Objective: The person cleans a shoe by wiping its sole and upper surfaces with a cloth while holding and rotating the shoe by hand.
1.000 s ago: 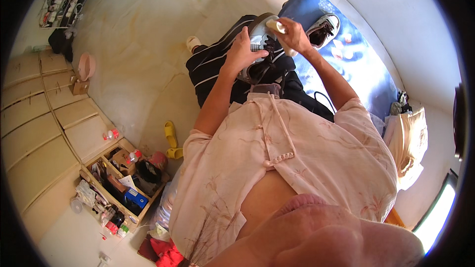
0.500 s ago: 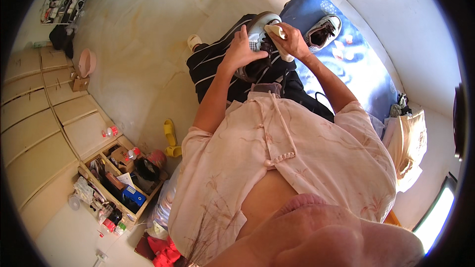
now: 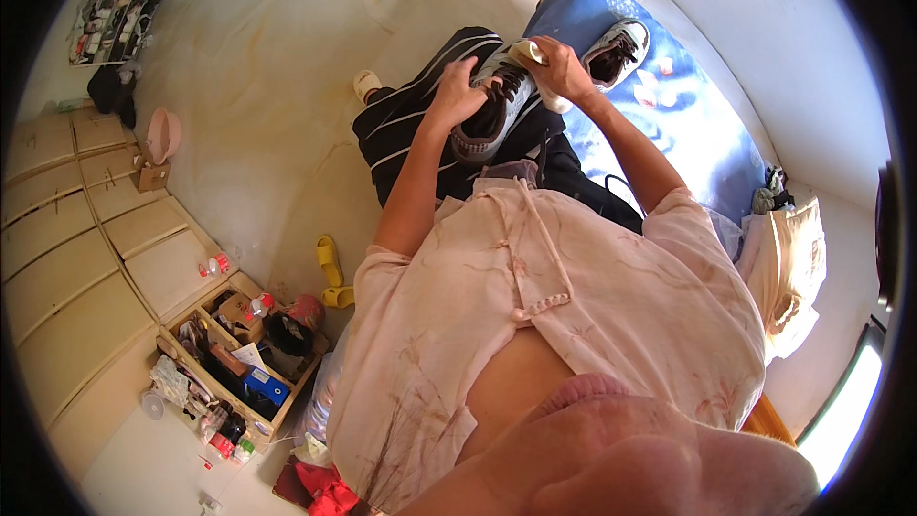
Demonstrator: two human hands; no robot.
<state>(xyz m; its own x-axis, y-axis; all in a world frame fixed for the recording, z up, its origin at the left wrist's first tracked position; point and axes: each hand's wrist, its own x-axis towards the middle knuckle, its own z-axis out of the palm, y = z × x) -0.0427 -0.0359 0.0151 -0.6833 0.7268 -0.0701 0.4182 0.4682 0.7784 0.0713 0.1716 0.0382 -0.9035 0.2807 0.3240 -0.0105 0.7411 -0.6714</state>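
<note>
A grey-and-white sneaker [image 3: 504,96] with dark laces rests over my lap, its toe pointing away from me and its dark opening facing up. My left hand [image 3: 457,96] grips the sneaker's left side, with the thumb by the laces. In my right hand [image 3: 564,69] is a pale cream cloth [image 3: 529,53], pressed at the sneaker's toe; part of the cloth hangs below the fingers. A matching sneaker [image 3: 616,53] lies to the right on a shiny blue patterned cover [image 3: 659,115].
Striped black trousers [image 3: 401,129] cover my legs. Yellow slippers [image 3: 330,263] lie on the floor to the left. Farther left stand tan cabinets [image 3: 76,258], an open drawer of odds and ends [image 3: 215,325] and a pink basin [image 3: 164,134]. A white wall [image 3: 755,29] borders the right.
The sneaker has turned in my hands, so its laces and opening now face up. My left hand has shifted slightly down along its side; the cloth stays at the toe.
</note>
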